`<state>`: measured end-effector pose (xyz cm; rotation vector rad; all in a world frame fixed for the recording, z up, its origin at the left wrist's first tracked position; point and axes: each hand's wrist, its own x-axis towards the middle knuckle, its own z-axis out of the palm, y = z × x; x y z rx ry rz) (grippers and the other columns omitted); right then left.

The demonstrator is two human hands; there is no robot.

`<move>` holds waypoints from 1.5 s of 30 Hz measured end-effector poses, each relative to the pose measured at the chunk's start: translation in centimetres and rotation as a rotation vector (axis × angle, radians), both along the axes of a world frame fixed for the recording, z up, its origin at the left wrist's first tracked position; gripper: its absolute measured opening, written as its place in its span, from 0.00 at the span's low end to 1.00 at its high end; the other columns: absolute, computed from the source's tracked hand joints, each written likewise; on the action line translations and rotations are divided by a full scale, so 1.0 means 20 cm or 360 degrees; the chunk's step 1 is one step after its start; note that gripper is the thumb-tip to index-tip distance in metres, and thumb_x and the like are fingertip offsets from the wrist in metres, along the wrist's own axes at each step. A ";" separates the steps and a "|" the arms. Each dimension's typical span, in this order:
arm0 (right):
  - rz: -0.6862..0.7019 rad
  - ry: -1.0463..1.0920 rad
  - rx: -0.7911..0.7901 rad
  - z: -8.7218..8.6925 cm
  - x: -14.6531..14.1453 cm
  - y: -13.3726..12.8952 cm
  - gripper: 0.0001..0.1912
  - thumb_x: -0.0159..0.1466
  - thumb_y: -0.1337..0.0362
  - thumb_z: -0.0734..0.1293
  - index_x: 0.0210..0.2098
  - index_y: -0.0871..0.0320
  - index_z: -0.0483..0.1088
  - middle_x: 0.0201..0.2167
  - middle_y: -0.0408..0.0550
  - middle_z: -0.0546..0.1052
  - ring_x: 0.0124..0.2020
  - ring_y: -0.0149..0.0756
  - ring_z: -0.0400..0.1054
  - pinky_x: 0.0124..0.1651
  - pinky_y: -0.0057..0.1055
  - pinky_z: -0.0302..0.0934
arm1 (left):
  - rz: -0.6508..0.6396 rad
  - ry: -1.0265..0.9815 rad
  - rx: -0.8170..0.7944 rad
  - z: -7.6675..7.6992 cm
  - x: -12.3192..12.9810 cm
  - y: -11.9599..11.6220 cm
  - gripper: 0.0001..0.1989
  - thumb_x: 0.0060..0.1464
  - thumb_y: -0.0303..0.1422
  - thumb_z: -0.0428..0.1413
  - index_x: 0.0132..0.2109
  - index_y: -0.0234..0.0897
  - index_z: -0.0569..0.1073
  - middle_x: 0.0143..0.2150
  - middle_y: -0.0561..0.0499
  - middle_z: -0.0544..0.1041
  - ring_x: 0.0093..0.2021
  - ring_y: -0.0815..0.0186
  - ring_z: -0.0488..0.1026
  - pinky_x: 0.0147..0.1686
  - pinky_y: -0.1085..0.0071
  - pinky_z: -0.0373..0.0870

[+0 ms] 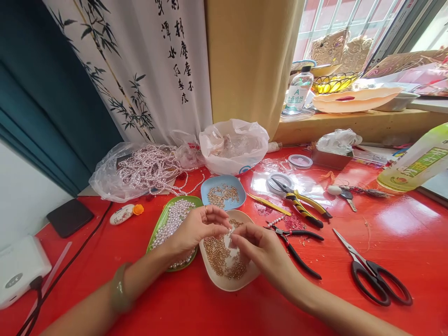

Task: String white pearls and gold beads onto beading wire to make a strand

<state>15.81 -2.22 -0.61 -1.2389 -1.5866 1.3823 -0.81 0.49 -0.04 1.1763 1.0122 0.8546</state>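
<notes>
Above the cream dish (pixel 224 283) of small gold beads (pixel 215 254), my two hands meet at the fingertips. My left hand (pixel 198 228), with a jade-coloured bangle (pixel 121 288) on its wrist, pinches thumb to forefinger. My right hand (pixel 261 245) is pinched too, facing it. Something tiny and pale shows between the fingertips, too small to name. Left of the dish, partly under my left hand, lies a green tray (pixel 159 227) of pearl beads (pixel 175 217). A blue dish (pixel 229 182) with more gold beads stands just behind.
Right of the dishes lie red-handled cutters (pixel 297 254), a short pearl strand (pixel 276 221), yellow tweezers (pixel 271 204), yellow-black pliers (pixel 303 200) and scissors (pixel 371 270). Behind are bagged pearl strings (pixel 150 168), a white plastic bag (pixel 234 144) and spools (pixel 280 183). A bottle (pixel 416 161) stands right.
</notes>
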 end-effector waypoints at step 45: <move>-0.0115 0.0237 0.0038 -0.01 0.00 0.01 0.05 0.54 0.63 0.63 0.26 0.58 0.69 0.21 0.40 0.72 0.23 0.27 0.67 0.29 0.24 0.61 | -0.0905 0.1568 0.1187 0.05 -0.05 -0.03 0.09 0.46 0.32 0.55 0.38 0.40 0.71 0.40 0.51 0.70 0.41 0.62 0.65 0.38 0.69 0.61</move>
